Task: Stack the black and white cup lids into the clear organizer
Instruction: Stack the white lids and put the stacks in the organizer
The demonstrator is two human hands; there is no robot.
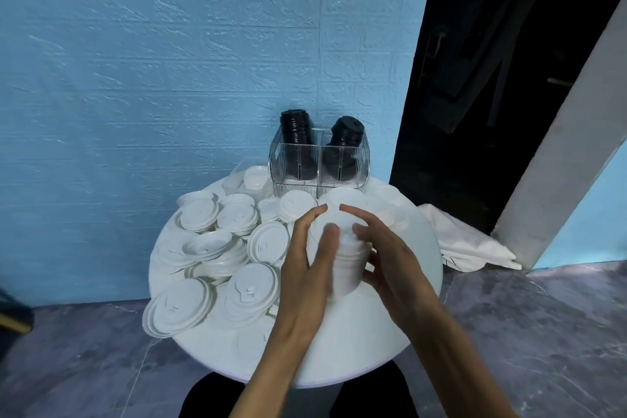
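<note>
A stack of white cup lids [347, 263] is held between both hands above the middle of the round white table [390, 326]. My left hand [307, 258] grips its left side and my right hand [390, 254] grips its right side. The stack is blurred. Several loose white lids [234, 248] lie in heaps on the table's left half. The clear organizer [319, 163] stands at the table's far edge against the wall. Two stacks of black lids [296, 132] fill its back compartments, the right black stack [346, 139] leaning.
A blue textured wall rises right behind the table. A crumpled white cloth [464, 241] lies on the floor to the right, beside a grey post [559, 153] and a dark doorway. A clear plastic bag with white lids [247, 180] sits left of the organizer.
</note>
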